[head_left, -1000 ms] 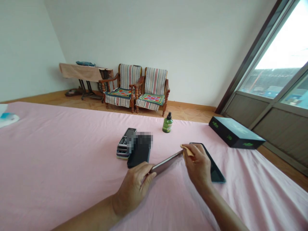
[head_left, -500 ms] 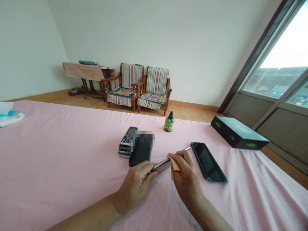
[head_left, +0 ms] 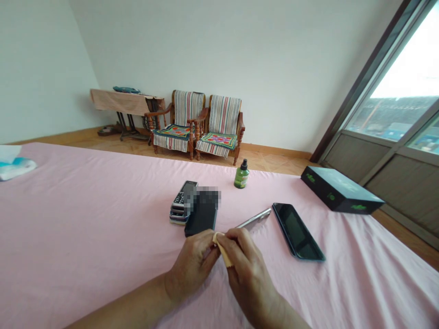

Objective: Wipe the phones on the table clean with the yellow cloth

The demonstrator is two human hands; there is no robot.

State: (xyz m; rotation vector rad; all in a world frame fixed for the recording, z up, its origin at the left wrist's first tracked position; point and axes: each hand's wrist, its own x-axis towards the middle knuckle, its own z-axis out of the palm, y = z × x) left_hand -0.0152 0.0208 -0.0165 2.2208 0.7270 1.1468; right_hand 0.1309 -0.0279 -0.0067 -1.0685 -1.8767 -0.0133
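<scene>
My left hand (head_left: 192,260) is closed on the near end of a slim phone (head_left: 255,219), seen nearly edge-on and pointing away to the right. My right hand (head_left: 249,267) pinches a folded yellow cloth (head_left: 223,250) against the phone's edge, right beside the left fingers. The two hands cover the phone's near part. Just beyond my left hand lies a black phone (head_left: 201,221), partly blurred out, leaning by a stack of older phones with a keypad phone (head_left: 181,196) on top. A larger dark-screened phone (head_left: 298,232) lies face up to the right.
A green spray bottle (head_left: 241,176) stands near the far edge of the pink sheet (head_left: 103,219). At the right is a black box (head_left: 339,189); a tissue pack (head_left: 16,168) lies far left. Two wooden chairs (head_left: 219,123) and a cloth-covered table (head_left: 118,100) stand beyond.
My right hand has slid the cloth along the phone's edge, from its middle down and left to my left hand. More of the phone's far end shows. The left hand has barely moved.
</scene>
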